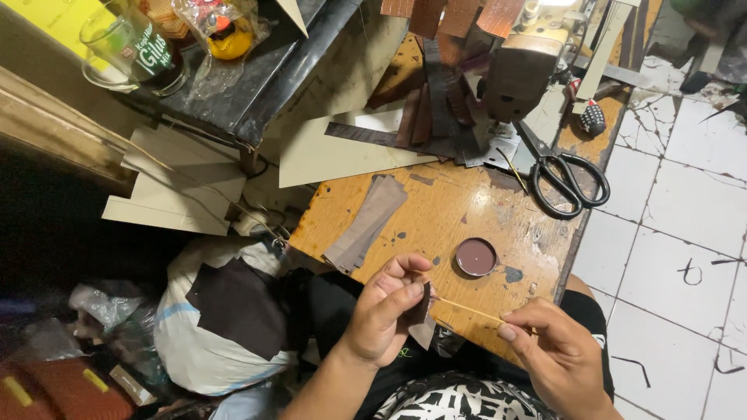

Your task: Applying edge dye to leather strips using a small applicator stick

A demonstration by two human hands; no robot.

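Low centre of the frame: your left hand (387,311) is pinching a small dark leather piece (421,307) between thumb and fingers, closed on it. The piece is looking thin and limp, its lower corner drooping below your grip, so it is likely bending wherever you are not supporting it; holding near the edge being worked is keeping it flat.

Lower right: your right hand (554,354) is closed on a thin pale stick (469,310), its far tip meeting the leather. The stick is appearing light and stiff, probably snapping under hard sideways force; a hold well back is giving reach.

Mid-frame on the wooden table (436,214): a round tin of dark paste (475,257) is sitting open, near the stick; a stack of brown strips (366,222) is lying to its left.

Upper right: black scissors (564,175) are resting beside the sewing machine (517,70).
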